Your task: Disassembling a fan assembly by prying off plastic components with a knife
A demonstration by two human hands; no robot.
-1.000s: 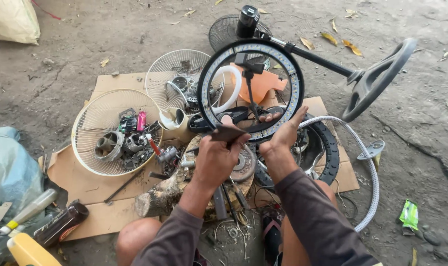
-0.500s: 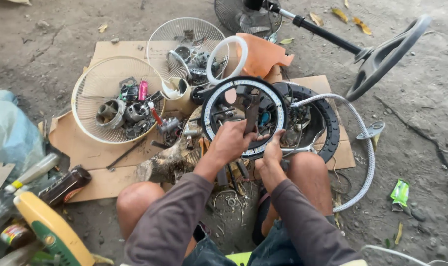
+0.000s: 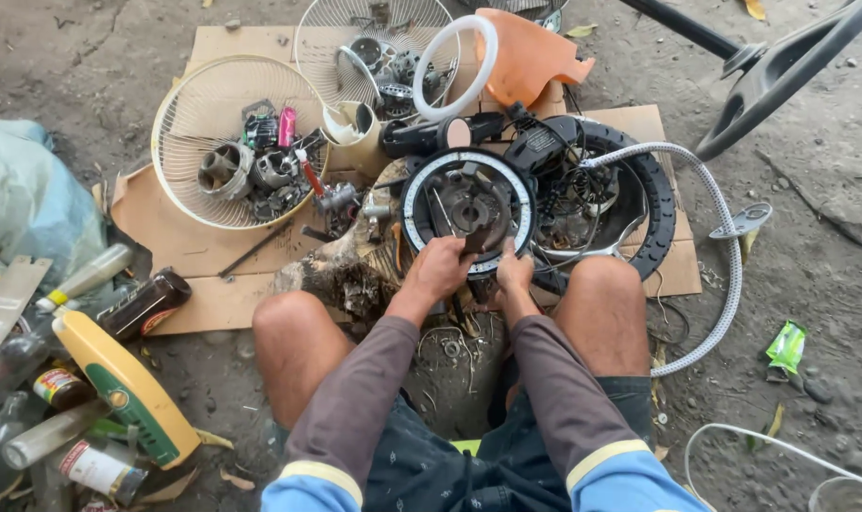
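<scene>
— What do the hands have hold of?

— Both grip the near edge of a round black fan housing [image 3: 467, 210] with a white ring around its rim. The left hand [image 3: 437, 270] is curled over the rim's lower left; the right hand [image 3: 512, 272] pinches the rim just beside it, with a dark flat piece [image 3: 475, 241] standing up between them.

— Where does the housing sit?

— Down low in front of the knees, over the cardboard sheet [image 3: 180, 237], touching the black tyre-like ring [image 3: 654, 204] to its right.

— Anything else close by?

— A wire fan guard [image 3: 196, 123] full of small parts lies to the left, well apart.
</scene>
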